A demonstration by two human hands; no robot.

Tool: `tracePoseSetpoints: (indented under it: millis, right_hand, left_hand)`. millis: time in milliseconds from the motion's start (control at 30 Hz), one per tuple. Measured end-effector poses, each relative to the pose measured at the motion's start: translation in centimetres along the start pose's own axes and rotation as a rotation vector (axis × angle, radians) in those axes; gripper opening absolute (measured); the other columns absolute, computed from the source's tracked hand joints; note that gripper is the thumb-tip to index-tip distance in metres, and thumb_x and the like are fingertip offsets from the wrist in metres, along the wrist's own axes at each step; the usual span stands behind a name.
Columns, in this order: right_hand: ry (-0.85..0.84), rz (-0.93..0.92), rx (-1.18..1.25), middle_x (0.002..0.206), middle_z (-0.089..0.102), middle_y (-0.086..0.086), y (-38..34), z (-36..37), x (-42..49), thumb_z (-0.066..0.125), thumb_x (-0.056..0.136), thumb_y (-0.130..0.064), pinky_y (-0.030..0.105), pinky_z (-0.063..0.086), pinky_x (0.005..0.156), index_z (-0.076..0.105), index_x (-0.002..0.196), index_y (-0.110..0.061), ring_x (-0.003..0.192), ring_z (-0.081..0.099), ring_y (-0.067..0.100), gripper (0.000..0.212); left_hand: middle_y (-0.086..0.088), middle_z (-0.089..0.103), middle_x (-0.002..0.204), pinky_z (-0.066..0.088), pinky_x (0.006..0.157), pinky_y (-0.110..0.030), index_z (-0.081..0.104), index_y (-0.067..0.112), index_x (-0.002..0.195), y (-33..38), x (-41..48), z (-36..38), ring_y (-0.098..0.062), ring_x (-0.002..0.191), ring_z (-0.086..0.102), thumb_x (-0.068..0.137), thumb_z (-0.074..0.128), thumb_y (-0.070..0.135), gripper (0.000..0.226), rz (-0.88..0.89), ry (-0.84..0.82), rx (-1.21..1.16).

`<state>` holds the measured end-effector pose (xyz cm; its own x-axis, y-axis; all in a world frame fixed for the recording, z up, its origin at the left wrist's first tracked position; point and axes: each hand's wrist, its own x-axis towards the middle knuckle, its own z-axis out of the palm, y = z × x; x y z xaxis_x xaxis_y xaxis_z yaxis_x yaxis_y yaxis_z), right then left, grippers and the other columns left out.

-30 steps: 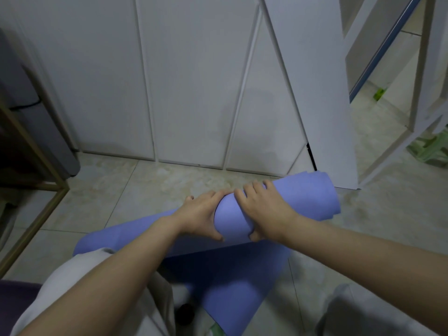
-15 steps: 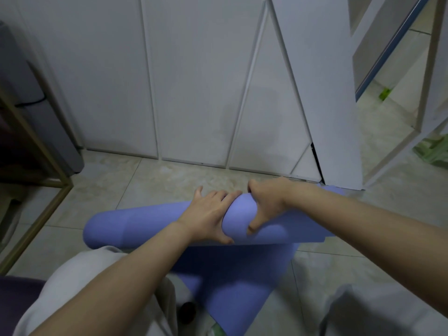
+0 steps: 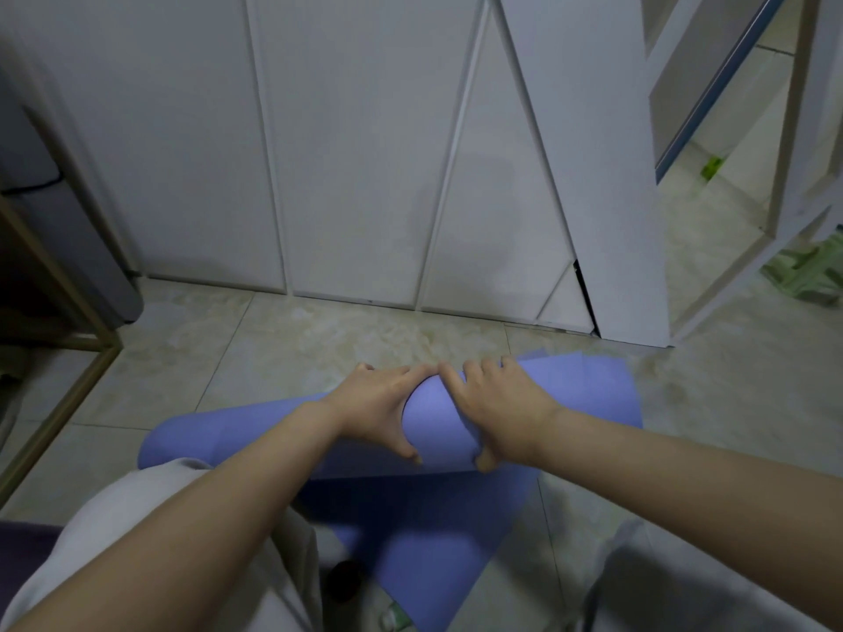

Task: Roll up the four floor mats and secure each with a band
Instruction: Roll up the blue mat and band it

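Since half a second ago: the right hand [image 3: 499, 405] has left its hooked hold on the far side of the roll. It now lies over the top again, beside the left hand [image 3: 376, 410]. Both grips are closed round the lavender mat [image 3: 435, 426], fingers over the crest, thumbs tucked at the near side.

The roll lies on the tiled floor [image 3: 296, 339], slanted once more, right end farther out. Reads as a re-grip between turns. Rolling is unfinished: a flat tail runs back between the person's knees [image 3: 137, 517]. The right end shows stepped layers, so the roll is likely going crooked. No band in sight.

Around:
- white folding panels [image 3: 356, 175] close ahead
- door leaf [image 3: 616, 221] just beyond the roll's right end
- brass-coloured frame [image 3: 59, 285] to the left
- green stool [image 3: 807, 271] far right

The knees crowd the tail.
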<state>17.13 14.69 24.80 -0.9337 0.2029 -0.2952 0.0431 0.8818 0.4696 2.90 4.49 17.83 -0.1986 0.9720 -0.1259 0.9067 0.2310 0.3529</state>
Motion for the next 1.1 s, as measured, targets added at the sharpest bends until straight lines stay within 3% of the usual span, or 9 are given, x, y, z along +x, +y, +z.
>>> tracePoseSetpoints:
  millis: [133,267,400,500,733,833,900,1000,1100]
  right_hand:
    - [-0.064,-0.058,0.057,0.106,0.056,0.009,0.3,-0.6,1.5,0.075,0.069,-0.042,0.032,0.034,0.067,0.035,0.122,-0.008,0.088,0.056,0.026,0.075]
    - [-0.250,-0.037,0.164,0.105,0.061,0.006,0.3,-1.0,3.5,0.079,0.062,-0.053,0.030,0.038,0.068,0.035,0.119,-0.011,0.079,0.053,0.024,0.084]
    - [-0.399,0.058,0.392,0.114,0.061,0.004,1.7,-1.4,4.8,0.080,0.052,-0.063,0.035,0.050,0.084,0.040,0.124,-0.014,0.091,0.058,0.025,0.095]
    - [-0.470,0.085,0.495,0.116,0.061,0.002,3.4,-1.5,4.7,0.078,0.055,-0.063,0.040,0.051,0.089,0.047,0.125,-0.016,0.098,0.061,0.024,0.090]
    - [-0.610,0.100,0.630,0.119,0.058,-0.001,4.8,-0.4,3.3,0.076,0.060,-0.061,0.040,0.050,0.093,0.042,0.126,-0.021,0.103,0.060,0.021,0.085]
    - [-0.501,0.070,0.612,0.122,0.056,0.000,3.7,-0.3,2.2,0.072,0.066,-0.062,0.033,0.047,0.089,0.039,0.129,-0.019,0.103,0.057,0.021,0.083]
    - [-0.320,0.006,0.420,0.122,0.053,0.003,2.5,-0.4,1.2,0.069,0.072,-0.057,0.028,0.039,0.079,0.038,0.131,-0.016,0.103,0.054,0.023,0.079]
    - [-0.072,-0.008,0.000,0.119,0.045,0.012,0.4,-0.2,-0.1,0.069,0.076,-0.045,0.034,0.030,0.077,0.027,0.133,-0.007,0.101,0.048,0.027,0.081]
    - [-0.038,0.041,-0.137,0.121,0.039,0.018,-0.4,0.1,-0.3,0.069,0.078,-0.035,0.043,0.033,0.090,0.016,0.137,-0.002,0.107,0.043,0.031,0.086]
  left_hand:
    - [0.010,0.041,0.143,0.033,0.103,-0.044,0.017,0.035,0.145,-0.4,-0.4,0.6,-0.016,0.129,0.042,0.064,0.077,0.055,0.104,-0.068,-0.052,-0.080]
    - [0.000,0.030,0.148,0.028,0.106,-0.047,0.002,0.023,0.151,0.2,-1.5,1.9,-0.021,0.133,0.032,0.072,0.071,0.054,0.110,-0.120,-0.070,0.076]
    - [-0.002,0.017,0.153,0.020,0.110,-0.048,-0.007,0.018,0.151,0.9,-1.6,2.7,-0.021,0.139,0.023,0.068,0.072,0.058,0.121,-0.127,0.049,0.127]
    - [-0.002,0.013,0.155,0.012,0.113,-0.050,-0.008,0.021,0.151,1.1,-1.1,2.7,-0.019,0.142,0.016,0.064,0.071,0.064,0.125,-0.061,0.120,0.131]
    - [0.000,0.035,0.142,0.018,0.111,-0.047,0.011,0.022,0.149,2.4,-0.3,3.1,-0.019,0.130,0.035,0.067,0.067,0.062,0.107,0.036,0.142,0.132]
    - [0.002,0.042,0.135,0.025,0.105,-0.044,0.020,0.024,0.146,1.8,0.0,2.9,-0.018,0.123,0.042,0.065,0.068,0.060,0.100,0.035,0.134,0.131]
    - [0.004,0.044,0.134,0.030,0.101,-0.042,0.022,0.026,0.144,1.4,0.2,2.4,-0.018,0.121,0.044,0.064,0.070,0.058,0.099,0.025,0.121,0.119]
    - [0.007,0.044,0.134,0.036,0.096,-0.037,0.022,0.029,0.144,1.0,0.6,1.6,-0.016,0.121,0.045,0.062,0.074,0.056,0.101,-0.006,0.103,0.071]
    - [0.010,0.044,0.136,0.037,0.095,-0.035,0.022,0.032,0.143,0.7,0.8,1.3,-0.015,0.123,0.046,0.058,0.077,0.056,0.104,-0.038,0.090,-0.001]
